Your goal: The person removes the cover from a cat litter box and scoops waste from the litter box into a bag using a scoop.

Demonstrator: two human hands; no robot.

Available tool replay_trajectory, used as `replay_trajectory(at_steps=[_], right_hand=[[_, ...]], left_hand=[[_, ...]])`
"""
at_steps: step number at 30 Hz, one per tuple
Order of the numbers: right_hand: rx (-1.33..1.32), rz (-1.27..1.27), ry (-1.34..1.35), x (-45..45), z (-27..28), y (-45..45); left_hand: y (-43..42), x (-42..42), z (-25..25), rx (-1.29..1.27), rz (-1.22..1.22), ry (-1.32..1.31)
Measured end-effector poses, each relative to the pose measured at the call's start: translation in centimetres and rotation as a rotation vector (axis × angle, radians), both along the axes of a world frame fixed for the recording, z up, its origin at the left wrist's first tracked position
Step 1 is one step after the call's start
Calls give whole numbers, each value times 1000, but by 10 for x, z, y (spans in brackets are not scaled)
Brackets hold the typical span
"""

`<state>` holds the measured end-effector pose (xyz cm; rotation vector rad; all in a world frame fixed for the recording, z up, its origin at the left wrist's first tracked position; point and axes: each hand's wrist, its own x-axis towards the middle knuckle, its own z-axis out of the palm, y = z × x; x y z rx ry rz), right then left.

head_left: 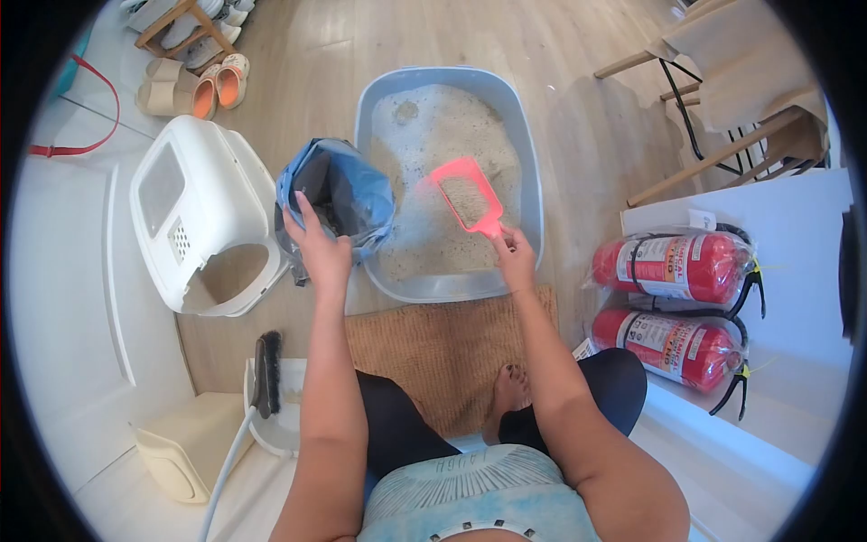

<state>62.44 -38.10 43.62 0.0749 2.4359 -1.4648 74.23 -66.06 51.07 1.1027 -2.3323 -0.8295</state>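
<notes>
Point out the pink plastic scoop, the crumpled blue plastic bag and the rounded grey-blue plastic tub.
Pink plastic scoop [487, 191]: head view, right side of its frame.
Crumpled blue plastic bag [368, 188]: head view, wall right of its mouth.
Rounded grey-blue plastic tub [532, 191]: head view, right-hand wall.

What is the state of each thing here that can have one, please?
Bag: open at the top
Left hand: holding the bag
Tray: uncovered, litter inside
Scoop: held over the litter; whether loaded, unclear
Right hand: closed on the scoop's handle
White cover: off the tray
Fire extinguishers: wrapped in clear plastic
</notes>
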Motion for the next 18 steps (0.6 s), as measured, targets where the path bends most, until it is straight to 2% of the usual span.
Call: replay_trajectory(at_steps=[2, 6, 8, 12, 14, 18], right_hand=[[93, 118, 47, 1, -3, -1], [-17, 4, -24, -1, 2, -4], [84, 149, 116, -1, -5, -4], [41, 90, -6, -1, 9, -10], [202, 189, 19, -1, 12, -10], [237, 179, -44, -1, 30, -8]], left_hand=[[-3, 1, -1, 56, -19, -20], [-3, 2, 2, 79, -14, -15], [-3, 2, 3, 85, -21, -22], [-3, 2, 4, 82, -13, -13], [-4, 2, 2, 83, -24, -5], [0, 1, 6, 73, 12, -35]])
